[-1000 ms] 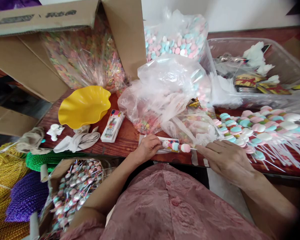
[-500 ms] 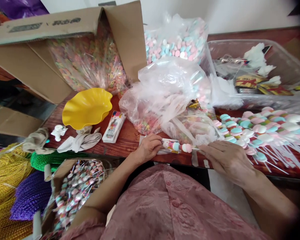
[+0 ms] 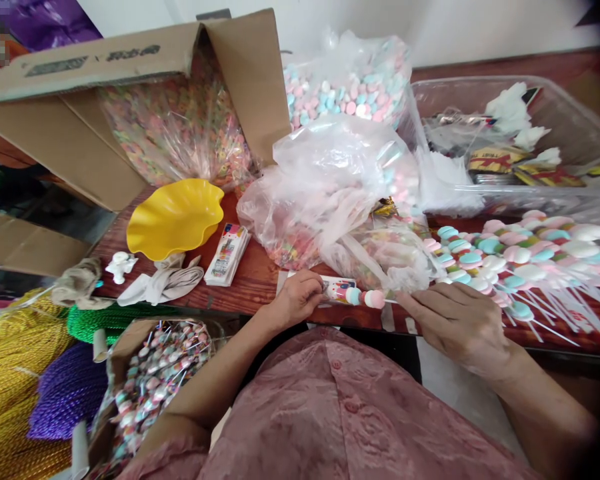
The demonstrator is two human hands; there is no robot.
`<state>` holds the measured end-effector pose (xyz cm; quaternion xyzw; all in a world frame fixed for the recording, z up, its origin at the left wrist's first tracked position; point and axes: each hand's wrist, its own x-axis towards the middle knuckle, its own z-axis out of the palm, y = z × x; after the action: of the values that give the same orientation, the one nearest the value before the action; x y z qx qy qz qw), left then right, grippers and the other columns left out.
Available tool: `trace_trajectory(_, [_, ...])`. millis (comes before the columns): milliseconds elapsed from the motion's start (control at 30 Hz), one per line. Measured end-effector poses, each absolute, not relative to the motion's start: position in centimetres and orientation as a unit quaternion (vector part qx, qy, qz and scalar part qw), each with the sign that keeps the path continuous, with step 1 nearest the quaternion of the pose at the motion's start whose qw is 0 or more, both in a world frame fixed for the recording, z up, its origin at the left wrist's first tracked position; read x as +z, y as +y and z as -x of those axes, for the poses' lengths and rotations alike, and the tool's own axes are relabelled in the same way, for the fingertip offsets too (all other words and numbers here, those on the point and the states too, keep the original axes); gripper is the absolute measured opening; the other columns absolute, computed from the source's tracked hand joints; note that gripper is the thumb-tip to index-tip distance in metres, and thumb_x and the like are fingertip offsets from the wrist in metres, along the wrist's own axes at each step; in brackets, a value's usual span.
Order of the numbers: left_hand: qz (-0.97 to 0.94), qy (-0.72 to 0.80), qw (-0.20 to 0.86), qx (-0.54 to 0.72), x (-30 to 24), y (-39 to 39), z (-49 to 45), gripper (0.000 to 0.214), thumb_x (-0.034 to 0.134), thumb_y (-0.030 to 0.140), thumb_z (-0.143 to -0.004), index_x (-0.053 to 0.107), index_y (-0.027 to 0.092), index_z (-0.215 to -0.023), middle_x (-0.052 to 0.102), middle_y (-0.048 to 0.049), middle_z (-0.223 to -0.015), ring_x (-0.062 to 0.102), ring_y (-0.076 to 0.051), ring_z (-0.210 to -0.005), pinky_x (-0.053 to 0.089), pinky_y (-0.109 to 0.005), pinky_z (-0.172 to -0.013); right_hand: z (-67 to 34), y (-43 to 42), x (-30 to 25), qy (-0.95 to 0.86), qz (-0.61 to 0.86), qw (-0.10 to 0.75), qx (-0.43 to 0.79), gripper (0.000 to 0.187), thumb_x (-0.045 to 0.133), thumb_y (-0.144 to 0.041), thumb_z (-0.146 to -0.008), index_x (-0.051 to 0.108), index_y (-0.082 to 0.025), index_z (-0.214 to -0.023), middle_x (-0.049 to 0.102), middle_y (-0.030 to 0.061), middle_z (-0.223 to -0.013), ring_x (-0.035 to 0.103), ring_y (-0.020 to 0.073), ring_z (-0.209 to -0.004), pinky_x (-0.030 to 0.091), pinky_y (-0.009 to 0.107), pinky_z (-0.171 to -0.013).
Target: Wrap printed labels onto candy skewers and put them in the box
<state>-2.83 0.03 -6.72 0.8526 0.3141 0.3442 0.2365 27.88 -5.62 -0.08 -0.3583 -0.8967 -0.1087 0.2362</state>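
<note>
"So, taking the head view, the only one here: how do the two grips stand?"

"The left hand (image 3: 296, 299) is closed, thumb against fingers, on the left end of a slim printed film wrapper (image 3: 337, 287) in white, red and blue. The right hand (image 3: 457, 323) looks to have its fingertips pinched on a thin white stick (image 3: 390, 301)"

"And the candy?"

"Strung between the two grips, by the near edge of a reddish-brown wooden table (image 3: 260, 288). A puffy pale blue and white disc (image 3: 353, 296) sits at the wrapper's right end; a puffy pink disc (image 3: 375, 299) comes next, nearer the right fingertips, with a small reddish piece (image 3: 364, 298) between them. Whether more lies inside the wrapper, I can't tell"

"What has changed over the last second?"

"Little. The view has shifted slightly, but both hands keep to the same two ends, and the discs lie between them much as before. I'd judge this a slow stage, unfinished, since the pink disc is plainly outside the wrapper"

"And around the grips?"

"Just beyond them, a clear plastic bag of multicoloured candy (image 3: 375, 247). Beyond and right of the right hand, a heap of pink, blue and white candy skewers (image 3: 517, 255). Left of the left hand, a stack of white printed wrappers (image 3: 226, 259), then a yellow wavy-edged bowl (image 3: 175, 215)"
</note>
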Motion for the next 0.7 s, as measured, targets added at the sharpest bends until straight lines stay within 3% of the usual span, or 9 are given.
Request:
trace_trajectory(300, [-0.885, 0.281, 0.172, 0.329, -6.7, 0.2, 3.1, 0.017, 0.051, 0.009, -0.087, 0.056, 0.018, -0.074, 0.069, -0.0115, -0.098, 0.063, -0.019, -0.090, 0.053, -0.034, -0.081, -28.1, -5.3, -0.1, -0.892, 0.390, 0.222, -0.044, 0.039, 0.048, -0.011, -0.089, 0.065, -0.031, -0.116, 0.073, 0.0025, -0.090, 0.067, 0.0215, -0.077, 0.049, 0.037, -0.067])
trace_trajectory(533, [-0.811, 0.334, 0.319, 0.360, -6.2, -0.3, 2.5, 0.016, 0.061, 0.017, -0.084, 0.055, 0.018, -0.070, 0.072, -0.0107, -0.104, 0.066, -0.018, -0.092, 0.053, -0.033, -0.082, -28.3, -5.4, -0.3, -0.894, 0.373, 0.229, -0.094, 0.039, 0.054, -0.012, -0.089, 0.062, -0.032, -0.122, 0.074, -0.0009, -0.089, 0.066, 0.0170, -0.072, 0.048, 0.034, -0.064])
trace_trajectory(700, [-0.721, 0.383, 0.440, 0.373, -5.4, -0.3, 2.7, 0.023, 0.068, 0.026, -0.081, 0.053, 0.017, -0.067, 0.066, -0.0022, -0.075, 0.060, -0.013, -0.069, 0.047, -0.024, -0.066, -29.1, -5.5, 0.5, -0.899, 0.311, 0.276, -0.141, 0.038, 0.061, -0.012, -0.088, 0.065, -0.032, -0.119, 0.075, -0.0037, -0.089, 0.068, 0.0150, -0.076, 0.050, 0.031, -0.067])
